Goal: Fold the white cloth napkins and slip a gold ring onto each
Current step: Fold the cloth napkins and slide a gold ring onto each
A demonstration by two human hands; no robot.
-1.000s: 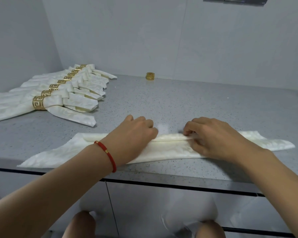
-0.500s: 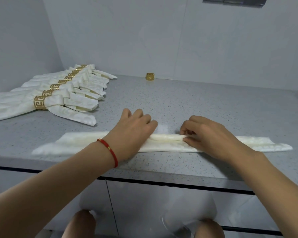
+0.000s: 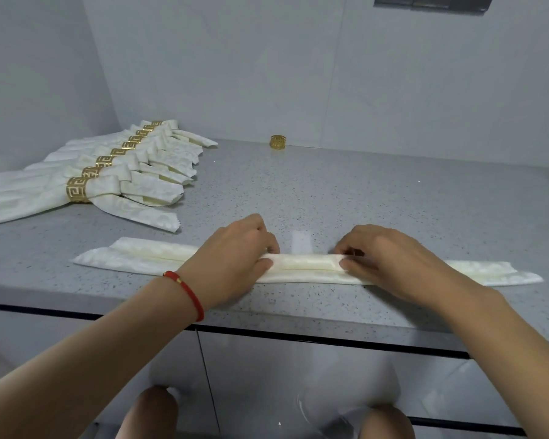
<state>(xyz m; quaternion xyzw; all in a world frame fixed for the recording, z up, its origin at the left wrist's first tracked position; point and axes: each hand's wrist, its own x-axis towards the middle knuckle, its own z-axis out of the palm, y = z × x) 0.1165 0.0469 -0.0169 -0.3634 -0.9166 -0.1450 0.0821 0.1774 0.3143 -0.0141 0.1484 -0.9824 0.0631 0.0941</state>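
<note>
Near the front edge of the speckled grey stone countertop, a white damask napkin is lying folded into a long narrow strip. Both the left hand and the right hand are pinching its puffed middle with curled fingers. At ten o'clock, finished napkins are fanning out in patterned gold bands. At twelve o'clock, one loose gold ring is standing by the wall.

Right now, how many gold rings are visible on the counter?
9. One loose gold ring stands at the back by the wall. Eight sit on the finished napkins at left, from the nearest ring to the farthest ring; more may be hidden.
</note>
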